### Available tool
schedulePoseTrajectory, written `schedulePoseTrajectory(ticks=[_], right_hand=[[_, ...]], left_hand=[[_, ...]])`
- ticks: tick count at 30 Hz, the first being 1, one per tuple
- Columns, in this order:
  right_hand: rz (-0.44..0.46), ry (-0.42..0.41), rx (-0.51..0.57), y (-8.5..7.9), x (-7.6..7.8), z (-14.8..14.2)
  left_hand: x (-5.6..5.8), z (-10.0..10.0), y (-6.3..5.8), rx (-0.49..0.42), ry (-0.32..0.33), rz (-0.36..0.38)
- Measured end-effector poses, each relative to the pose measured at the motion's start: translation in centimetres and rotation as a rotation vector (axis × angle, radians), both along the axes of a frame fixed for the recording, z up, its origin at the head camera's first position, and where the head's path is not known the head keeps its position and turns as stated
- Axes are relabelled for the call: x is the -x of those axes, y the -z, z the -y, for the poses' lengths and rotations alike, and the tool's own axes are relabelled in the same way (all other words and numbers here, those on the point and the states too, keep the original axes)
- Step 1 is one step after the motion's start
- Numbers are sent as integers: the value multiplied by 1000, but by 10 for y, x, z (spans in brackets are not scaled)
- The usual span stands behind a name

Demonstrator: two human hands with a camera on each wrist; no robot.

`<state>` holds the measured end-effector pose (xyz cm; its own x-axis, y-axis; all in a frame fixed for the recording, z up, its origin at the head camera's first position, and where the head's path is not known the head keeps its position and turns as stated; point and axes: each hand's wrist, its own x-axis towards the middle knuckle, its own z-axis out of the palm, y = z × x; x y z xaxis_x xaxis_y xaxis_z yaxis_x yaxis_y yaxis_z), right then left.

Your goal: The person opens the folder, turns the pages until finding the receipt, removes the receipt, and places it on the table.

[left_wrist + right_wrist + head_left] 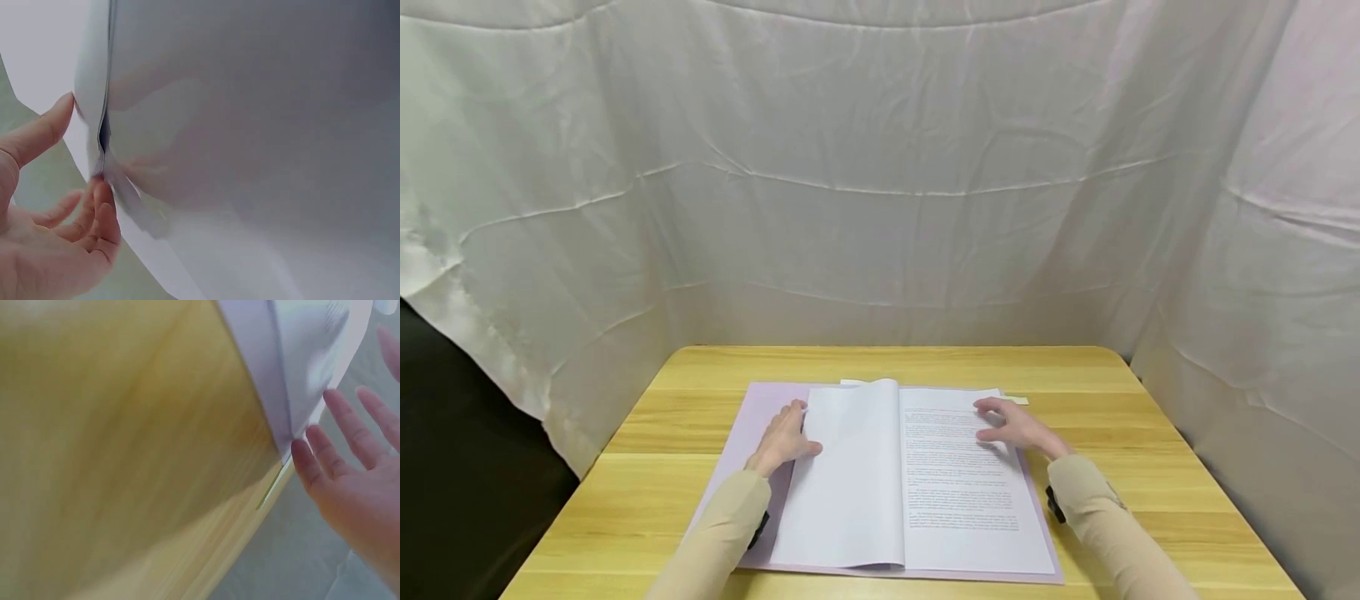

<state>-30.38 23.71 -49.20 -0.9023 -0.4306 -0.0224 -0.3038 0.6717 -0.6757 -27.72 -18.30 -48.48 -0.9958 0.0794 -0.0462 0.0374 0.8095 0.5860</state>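
A stack of white paper sheets lies opened like a booklet on a pale purple folder (775, 400). On its left half, a blank page (850, 475) bulges up along the middle fold. Printed lines of text cover the right page (958, 467). My left hand (784, 437) is at the left edge of the blank page, with thumb and fingers spread apart; in the left wrist view its fingertips (100, 184) touch the sheets' edge. Over the upper right of the printed page my right hand (1017, 427) has its fingers loosely spread, holding nothing.
A small pale tab (1017, 400) sticks out past the folder's top right. The folder rests on a wooden table (1150, 500) with rounded far corners. White cloth (917, 233) hangs behind and at both sides. Something black (460, 467) shows at the lower left.
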Motion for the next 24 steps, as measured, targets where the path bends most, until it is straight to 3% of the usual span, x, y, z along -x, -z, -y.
schedulePoseTrajectory(ticks=[4, 13, 19, 24], right_hand=[[-30, 23, -26, 0, 4, -3], [-58, 79, -104, 5, 18, -9], [-41, 98, -116, 4, 24, -9], [-70, 116, -106, 4, 28, -9]], left_hand=[[1, 1, 2, 16, 53, -18], [0, 0, 4, -12, 296, 21], [-1, 0, 5, -11, 341, 52], [-1, 2, 5, -29, 336, 110]])
